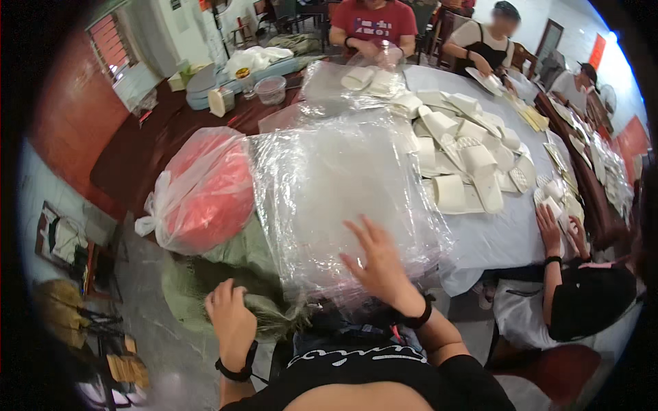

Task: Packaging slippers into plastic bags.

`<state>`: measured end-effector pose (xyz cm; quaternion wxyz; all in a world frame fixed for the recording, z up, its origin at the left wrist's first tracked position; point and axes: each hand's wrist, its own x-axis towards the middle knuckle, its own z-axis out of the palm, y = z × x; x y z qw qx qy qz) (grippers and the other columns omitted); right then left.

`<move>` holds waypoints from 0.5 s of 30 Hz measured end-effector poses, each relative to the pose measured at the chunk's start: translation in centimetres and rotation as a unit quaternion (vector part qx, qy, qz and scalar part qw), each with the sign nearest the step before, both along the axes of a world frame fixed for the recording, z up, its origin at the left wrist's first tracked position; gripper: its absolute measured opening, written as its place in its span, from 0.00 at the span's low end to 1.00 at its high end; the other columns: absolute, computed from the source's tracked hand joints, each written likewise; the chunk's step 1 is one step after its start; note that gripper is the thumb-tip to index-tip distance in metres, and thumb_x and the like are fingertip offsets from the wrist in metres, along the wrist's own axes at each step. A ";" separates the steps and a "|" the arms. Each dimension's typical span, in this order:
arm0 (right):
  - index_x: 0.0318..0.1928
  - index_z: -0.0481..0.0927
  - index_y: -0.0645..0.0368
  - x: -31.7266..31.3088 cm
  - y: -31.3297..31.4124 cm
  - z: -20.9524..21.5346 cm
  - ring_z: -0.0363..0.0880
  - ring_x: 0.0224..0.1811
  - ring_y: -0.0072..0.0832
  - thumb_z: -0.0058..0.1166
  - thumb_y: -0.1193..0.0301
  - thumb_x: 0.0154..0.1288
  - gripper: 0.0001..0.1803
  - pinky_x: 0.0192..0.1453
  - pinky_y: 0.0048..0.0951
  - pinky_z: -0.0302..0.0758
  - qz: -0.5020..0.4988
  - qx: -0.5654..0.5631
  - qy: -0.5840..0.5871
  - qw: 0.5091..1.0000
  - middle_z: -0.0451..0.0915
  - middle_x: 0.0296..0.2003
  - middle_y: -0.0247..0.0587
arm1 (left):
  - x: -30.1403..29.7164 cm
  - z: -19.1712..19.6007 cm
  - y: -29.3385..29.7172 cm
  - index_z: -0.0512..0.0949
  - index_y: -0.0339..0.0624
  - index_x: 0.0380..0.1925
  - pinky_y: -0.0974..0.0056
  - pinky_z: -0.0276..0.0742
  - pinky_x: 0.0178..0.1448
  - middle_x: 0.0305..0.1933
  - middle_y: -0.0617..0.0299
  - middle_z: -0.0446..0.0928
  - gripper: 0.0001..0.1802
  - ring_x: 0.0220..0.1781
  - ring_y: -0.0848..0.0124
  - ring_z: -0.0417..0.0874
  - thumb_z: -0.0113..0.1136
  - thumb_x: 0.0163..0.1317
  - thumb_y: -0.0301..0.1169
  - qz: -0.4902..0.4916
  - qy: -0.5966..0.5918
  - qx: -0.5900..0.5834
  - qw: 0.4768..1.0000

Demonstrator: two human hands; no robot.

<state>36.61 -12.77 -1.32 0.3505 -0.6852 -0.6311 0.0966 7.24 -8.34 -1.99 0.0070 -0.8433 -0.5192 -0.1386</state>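
Observation:
A stack of clear plastic bags (329,171) lies flat in front of me on the table. Over its near part is my right hand (380,267), fingers spread and slightly blurred, with nothing in them. Whether it touches the top bag I cannot tell. My left hand (232,315) is lower and to the left, by the mouth of a green woven sack (185,294). Its fingers are slightly bent and apart, and I see nothing held in them. To the right of the bags is a heap of white slide sandals (473,154).
A tied clear bag with red contents (205,192) sits left of the stack. Beyond it are a round clear tub (271,90) and other containers. Co-workers handle sandals around the table; one person's hands (558,233) are at the right. A dark red stool (555,377) stands lower right.

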 end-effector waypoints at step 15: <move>0.61 0.67 0.59 13.4 -1.0 -2.1 0.67 0.59 0.51 0.60 0.50 0.54 0.38 0.65 0.44 0.60 -0.140 -0.081 -0.086 0.983 0.69 0.58 0.52 | 13.9 -3.6 10.9 0.46 0.36 0.69 0.52 0.52 0.70 0.67 0.35 0.55 0.44 0.70 0.44 0.54 0.57 0.59 0.40 0.014 -0.205 -0.178 0.962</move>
